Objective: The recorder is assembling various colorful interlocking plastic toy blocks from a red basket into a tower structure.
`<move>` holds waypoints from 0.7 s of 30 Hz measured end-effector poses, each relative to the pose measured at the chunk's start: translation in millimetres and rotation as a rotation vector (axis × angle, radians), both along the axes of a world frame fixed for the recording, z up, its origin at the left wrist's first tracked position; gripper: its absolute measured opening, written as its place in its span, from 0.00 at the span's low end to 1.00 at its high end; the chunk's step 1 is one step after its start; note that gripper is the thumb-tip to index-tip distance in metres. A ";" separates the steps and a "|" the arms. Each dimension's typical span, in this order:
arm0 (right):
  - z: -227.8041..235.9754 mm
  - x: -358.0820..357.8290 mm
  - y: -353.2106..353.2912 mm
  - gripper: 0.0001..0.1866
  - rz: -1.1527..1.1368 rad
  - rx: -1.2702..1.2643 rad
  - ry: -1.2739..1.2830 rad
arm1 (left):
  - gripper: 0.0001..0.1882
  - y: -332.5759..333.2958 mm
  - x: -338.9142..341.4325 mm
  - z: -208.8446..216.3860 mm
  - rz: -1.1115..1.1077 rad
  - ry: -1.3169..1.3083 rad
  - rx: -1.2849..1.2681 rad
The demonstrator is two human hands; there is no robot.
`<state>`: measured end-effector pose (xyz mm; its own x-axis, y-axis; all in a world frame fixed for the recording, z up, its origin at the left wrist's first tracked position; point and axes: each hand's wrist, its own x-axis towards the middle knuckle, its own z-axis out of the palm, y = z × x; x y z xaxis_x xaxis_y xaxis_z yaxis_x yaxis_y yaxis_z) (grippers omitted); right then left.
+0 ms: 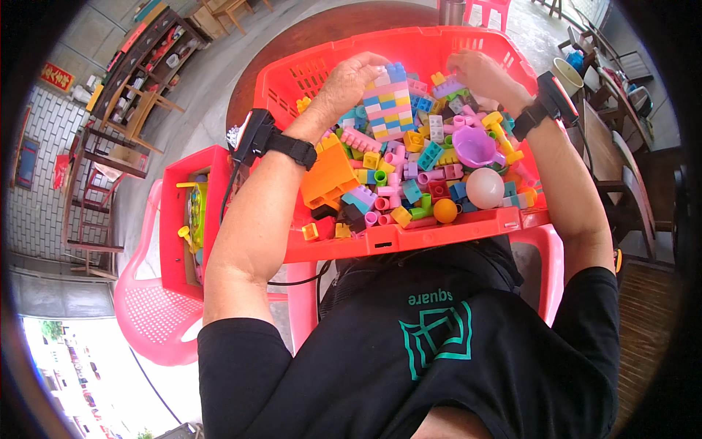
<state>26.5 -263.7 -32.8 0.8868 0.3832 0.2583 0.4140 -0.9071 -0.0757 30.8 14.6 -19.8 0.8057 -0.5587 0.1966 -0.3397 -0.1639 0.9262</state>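
My left hand (354, 80) is closed on the upper left edge of a tall stack of building blocks (389, 102), layered in white, pink, yellow and blue. The stack stands upright over a heap of loose, mixed-colour blocks. Over the far right part of the heap, my right hand (481, 73) reaches down with fingers bent and apart. A yellow block (438, 78) and a lilac block (447, 88) lie close to its fingertips. No held piece shows in that hand. The heap fills a red plastic basket (439, 233).
Among the blocks lie a purple toy cup (474, 146), a pale ball (485, 188), an orange ball (444, 211) and a large orange block (327, 175). A smaller red box (174, 249) of toys rests on a pink chair (150, 314) at left. A round brown table (307, 38) stands behind.
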 end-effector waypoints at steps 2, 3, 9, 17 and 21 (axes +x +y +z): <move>2.2 -1.3 -1.8 0.09 0.004 0.024 0.007 | 0.13 -0.3 -0.2 0.8 -0.008 -0.010 0.006; 4.0 -2.4 -2.1 0.09 0.008 0.050 0.013 | 0.13 -0.3 -0.1 0.9 -0.015 -0.022 0.015; 5.6 -3.3 -1.8 0.09 0.068 0.013 -0.086 | 0.17 -0.9 6.3 -7.2 -0.033 -0.091 0.098; 1.3 -27.9 31.8 0.09 0.031 -0.147 0.136 | 0.18 2.9 9.1 -11.3 0.007 -0.203 0.199; -16.9 -20.6 30.4 0.08 0.042 -0.422 0.116 | 0.19 1.1 7.7 -9.9 -0.023 -0.192 0.196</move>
